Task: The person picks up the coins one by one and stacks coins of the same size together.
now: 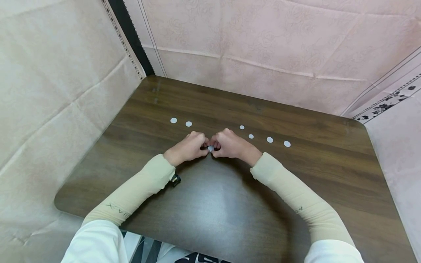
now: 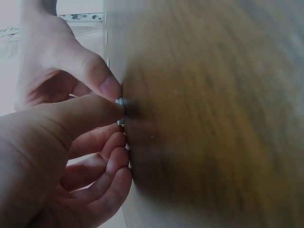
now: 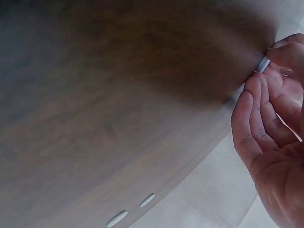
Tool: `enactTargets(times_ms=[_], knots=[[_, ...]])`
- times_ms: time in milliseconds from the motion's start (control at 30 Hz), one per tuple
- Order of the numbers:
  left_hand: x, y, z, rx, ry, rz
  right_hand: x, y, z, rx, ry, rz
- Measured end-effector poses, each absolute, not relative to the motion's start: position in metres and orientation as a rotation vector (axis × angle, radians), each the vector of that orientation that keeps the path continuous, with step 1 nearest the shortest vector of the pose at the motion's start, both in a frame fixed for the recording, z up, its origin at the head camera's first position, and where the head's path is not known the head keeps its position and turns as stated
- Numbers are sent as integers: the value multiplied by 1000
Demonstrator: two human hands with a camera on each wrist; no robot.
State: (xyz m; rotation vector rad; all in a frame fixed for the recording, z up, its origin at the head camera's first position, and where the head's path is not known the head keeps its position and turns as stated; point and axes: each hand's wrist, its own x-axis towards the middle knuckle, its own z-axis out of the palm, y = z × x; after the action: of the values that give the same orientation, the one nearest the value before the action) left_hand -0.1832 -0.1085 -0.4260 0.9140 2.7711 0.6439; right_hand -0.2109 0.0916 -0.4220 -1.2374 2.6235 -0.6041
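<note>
A small white disc (image 1: 211, 149) lies on the tabletop between both hands, near the table's middle. From its left, my left hand (image 1: 192, 145) pinches it, the thumb covering much of its edge in the left wrist view. On the other side my right hand (image 1: 232, 144) grips the same disc, and the right thumb (image 2: 110, 88) shows close beside the left one. The fingers of both hands are curled down at the wood. Only a thin rim of the disc (image 3: 262, 63) shows in the right wrist view.
Two white discs, one at the far left (image 1: 173, 120) and one beside it (image 1: 189, 124), lie beyond the left hand. Several more, such as the outermost disc (image 1: 287, 144), lie beyond and right of the right hand. Patterned cloth (image 1: 263, 47) hangs behind the brown table (image 1: 210, 204).
</note>
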Motion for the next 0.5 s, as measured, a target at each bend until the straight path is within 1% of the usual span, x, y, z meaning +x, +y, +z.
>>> enactTargets(times_ms=[267,500], knots=[[-183,-109,-425,947,2766,651,-211,91,-423,-1276,2661,-566],[-185,-107,-423,924,2745,661,-211,91,-426,-1279,2670,-563]])
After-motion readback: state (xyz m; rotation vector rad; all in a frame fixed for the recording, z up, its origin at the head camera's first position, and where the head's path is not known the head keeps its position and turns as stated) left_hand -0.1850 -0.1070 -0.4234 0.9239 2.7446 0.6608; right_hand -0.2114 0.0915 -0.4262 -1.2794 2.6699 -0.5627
